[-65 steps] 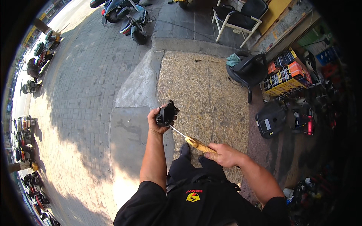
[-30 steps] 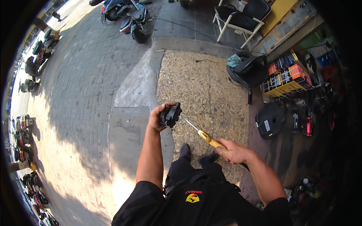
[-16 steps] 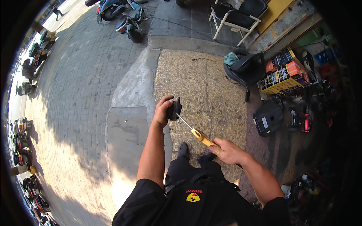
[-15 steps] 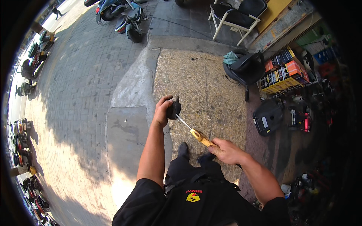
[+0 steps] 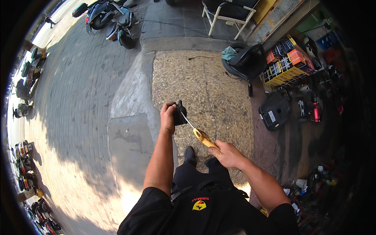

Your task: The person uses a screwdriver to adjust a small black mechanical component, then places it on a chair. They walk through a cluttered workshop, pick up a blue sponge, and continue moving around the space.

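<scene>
In my left hand [image 5: 168, 118] is a small black part [image 5: 180, 116] with a narrow tab on top, its exact kind unclear. The fingers close around its left edge. My right hand [image 5: 228, 154] grips a yellow-handled tool [image 5: 204, 138] by the rear of its handle, with the thumb along the top. A thin metal shaft [image 5: 188, 120] runs from the handle up to the black part, and its tip meets the side of it. Whether the tip enters the part cannot be seen.
Below my hands lies a pebbled slab [image 5: 203, 82]. To the right are a black swivel chair [image 5: 246, 62], stacked boxes [image 5: 288, 66] and a black case [image 5: 275, 111]. Scooters [image 5: 113, 21] stand at the far left, near a white-framed chair [image 5: 231, 13]. Clutter [image 5: 313, 188] fills the lower right.
The view has shifted a little, so the surroundings sit further left. Both hands keep their grips; the black part has turned slightly, and the tool's shaft still meets it.
</scene>
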Demonstrator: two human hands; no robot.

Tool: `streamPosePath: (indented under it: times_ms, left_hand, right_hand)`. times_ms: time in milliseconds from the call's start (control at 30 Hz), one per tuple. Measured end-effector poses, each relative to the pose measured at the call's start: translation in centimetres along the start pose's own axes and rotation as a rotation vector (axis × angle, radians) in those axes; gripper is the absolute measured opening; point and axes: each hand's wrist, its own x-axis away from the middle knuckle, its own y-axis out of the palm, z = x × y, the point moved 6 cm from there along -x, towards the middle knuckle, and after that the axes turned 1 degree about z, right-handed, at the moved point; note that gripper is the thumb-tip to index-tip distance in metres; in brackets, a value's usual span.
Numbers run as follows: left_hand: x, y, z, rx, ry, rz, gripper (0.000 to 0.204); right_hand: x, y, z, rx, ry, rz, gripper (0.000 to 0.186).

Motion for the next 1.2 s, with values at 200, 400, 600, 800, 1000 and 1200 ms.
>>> streamPosePath:
  times_ms: [200,400,600,800,1000,1200]
  left_hand:
    - [0.1,1.1,-0.2,0.125,-0.002,-0.017,0.027]
    - [-0.2,1.7,-0.2,0.189,0.038,-0.125,0.033]
    - [-0.9,1.1,-0.3,0.121,0.105,-0.067,0.032]
    - [-0.5,1.5,0.5,-0.062,0.27,-0.141,0.036]
    - [0.1,2.3,0.9,-0.173,0.287,-0.189,0.038]
    - [-1.7,1.6,-1.8,0.278,0.0,-0.022,0.032]
  right_hand:
    - [1.1,0.6,0.4,-0.074,-0.141,0.1,0.054]
    - [1.3,0.5,0.4,-0.072,-0.061,0.045,0.057]
    - [1.4,0.4,-0.6,-0.074,-0.063,0.02,0.052]
    - [1.0,-0.5,0.3,-0.124,-0.029,0.073,0.054]
    - [0.7,-1.7,0.3,-0.079,0.064,0.022,0.055]
    - [2.4,0.7,0.6,-0.097,-0.129,-0.035,0.07]
